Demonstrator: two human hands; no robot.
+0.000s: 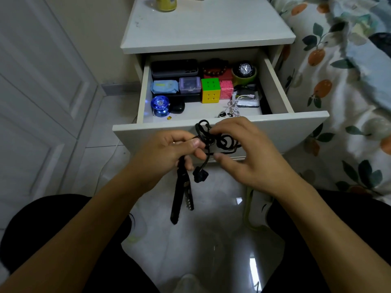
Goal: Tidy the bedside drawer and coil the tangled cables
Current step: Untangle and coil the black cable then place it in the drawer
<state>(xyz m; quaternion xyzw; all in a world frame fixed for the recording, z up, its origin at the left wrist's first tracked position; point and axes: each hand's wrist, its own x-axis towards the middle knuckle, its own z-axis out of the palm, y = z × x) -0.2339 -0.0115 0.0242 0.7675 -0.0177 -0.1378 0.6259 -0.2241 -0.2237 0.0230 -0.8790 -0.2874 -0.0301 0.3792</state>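
Note:
A tangled black cable (213, 140) hangs in front of the open bedside drawer (275, 127). My left hand (169, 153) grips one side of the tangle, and a black strap and a plug end (200, 174) dangle below it. My right hand (243, 153) pinches loops of the same cable with fingertips and thumb. In the drawer, a white cable (233, 107) lies loose near the front right, beside a power bank (248, 100).
The drawer holds a colour cube (210, 89), a blue yo-yo (160, 105), a watch (244, 69), a black case (174, 67), small boxes and a bead bracelet. A floral bed cover (338, 81) is on the right, a white door (42, 81) on the left.

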